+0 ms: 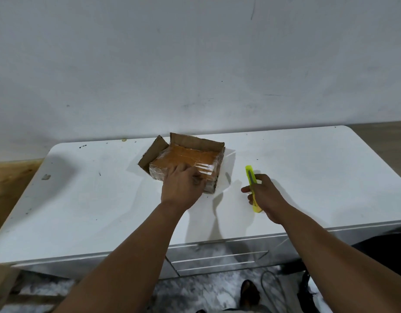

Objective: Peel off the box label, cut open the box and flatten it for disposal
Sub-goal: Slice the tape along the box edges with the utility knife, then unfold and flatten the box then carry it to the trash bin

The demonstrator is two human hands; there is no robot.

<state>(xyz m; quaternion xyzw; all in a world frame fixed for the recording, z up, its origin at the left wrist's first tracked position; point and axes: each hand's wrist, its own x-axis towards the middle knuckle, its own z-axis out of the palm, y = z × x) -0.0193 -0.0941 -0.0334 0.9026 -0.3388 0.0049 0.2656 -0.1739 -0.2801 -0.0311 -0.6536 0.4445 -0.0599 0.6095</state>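
Your left hand [183, 188] presses on the near edge of the box [186, 162], fingers slightly curled over it, and your right hand [266, 195] grips the yellow cutter [251, 184] just to the right of it. The box is taped and glossy, far flaps standing up, long axis left to right; the blade must go leftward.

A scuffed white wall [195, 53] rises behind a white cabinet top [93, 199], with wooden flooring [12, 177] alongside.
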